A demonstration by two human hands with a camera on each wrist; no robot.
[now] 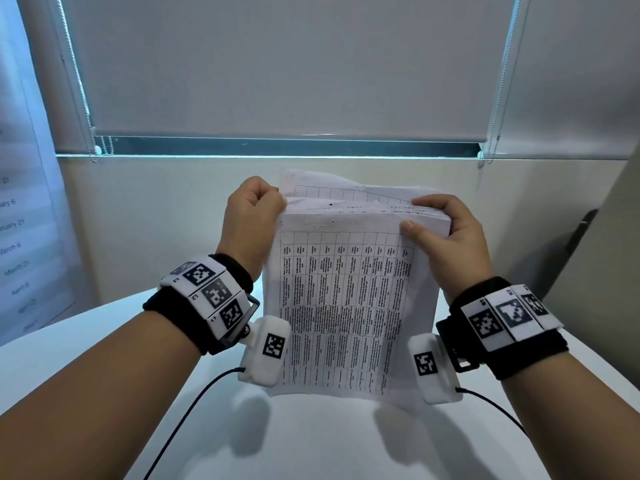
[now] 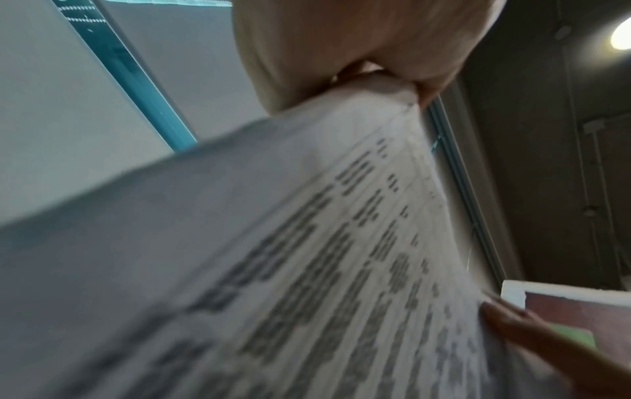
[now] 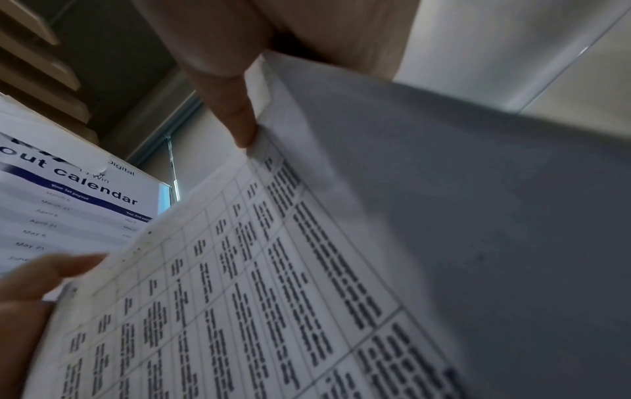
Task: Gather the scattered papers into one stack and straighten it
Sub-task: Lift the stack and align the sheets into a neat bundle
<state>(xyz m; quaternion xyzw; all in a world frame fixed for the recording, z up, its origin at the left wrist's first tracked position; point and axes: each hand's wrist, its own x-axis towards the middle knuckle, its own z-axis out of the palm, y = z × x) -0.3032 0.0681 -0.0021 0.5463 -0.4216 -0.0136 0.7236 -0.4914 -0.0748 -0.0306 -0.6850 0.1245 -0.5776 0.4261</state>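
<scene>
A stack of white papers [image 1: 346, 306] printed with a table stands upright, its lower edge at the white table [image 1: 311, 438]. My left hand [image 1: 254, 211] grips the stack's upper left corner with curled fingers. At the upper right corner my right hand [image 1: 440, 225] holds it, thumb on the front sheet and fingers over the top edge. The top edges are uneven, with back sheets sticking up higher. In the left wrist view the papers [image 2: 307, 270] hang from my left hand [image 2: 358, 78]. The right wrist view shows my right thumb [image 3: 235, 118] on the papers [image 3: 273, 297].
A wall and a window with a lowered roller blind [image 1: 277, 64] rise behind the table. A calendar poster [image 1: 17, 237] hangs on the left. Bead chains [image 1: 93, 133] hang at the blind's sides. Cables run from both wrist cameras across the table.
</scene>
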